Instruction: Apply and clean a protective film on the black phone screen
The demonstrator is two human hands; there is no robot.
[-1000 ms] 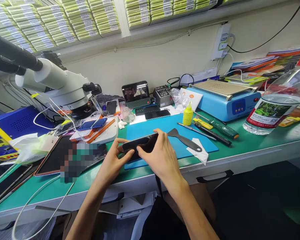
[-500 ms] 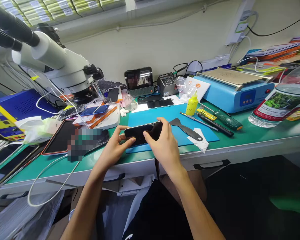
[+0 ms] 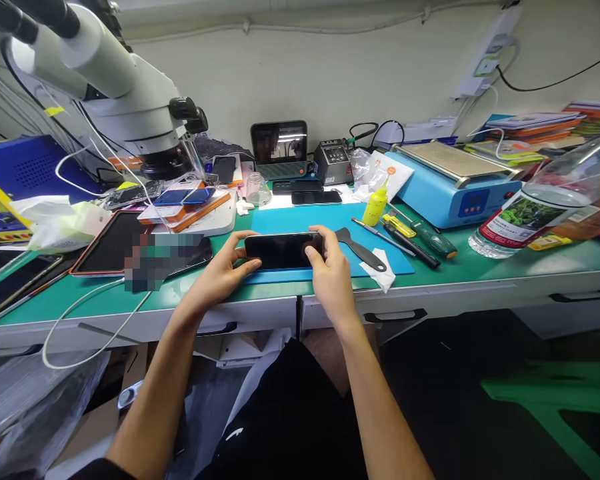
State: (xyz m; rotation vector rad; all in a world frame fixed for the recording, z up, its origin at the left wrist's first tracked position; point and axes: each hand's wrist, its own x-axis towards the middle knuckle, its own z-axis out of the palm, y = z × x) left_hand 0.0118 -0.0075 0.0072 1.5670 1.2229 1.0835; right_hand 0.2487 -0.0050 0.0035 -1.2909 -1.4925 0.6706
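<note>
A smartphone [image 3: 284, 252] with a dark screen is held sideways above the near part of the blue mat [image 3: 290, 217]. My left hand [image 3: 223, 270] grips its left end, thumb along the lower edge. At the opposite end, my right hand [image 3: 331, 270] is closed round the phone, the thumb lying over the front. The fingers behind the phone are partly hidden. Just right of my right hand lies a black plastic scraper [image 3: 363, 252], its handle on a crumpled white tissue [image 3: 384, 279]. Farther back stands a yellow bottle [image 3: 375, 205].
A microscope [image 3: 130, 100] rises at the left, beside a tablet [image 3: 111, 243] and a white cable [image 3: 55, 333]. Right of the mat are a green-handled screwdriver [image 3: 433, 240], a blue heating plate machine [image 3: 450, 193] and a large water bottle [image 3: 525, 217]. More phones [image 3: 316, 198] lie at the back.
The phone has levelled out from a slight tilt, and my right thumb has moved from mid-screen toward its right end. The whole view has shifted, with the bench sitting higher in the picture.
</note>
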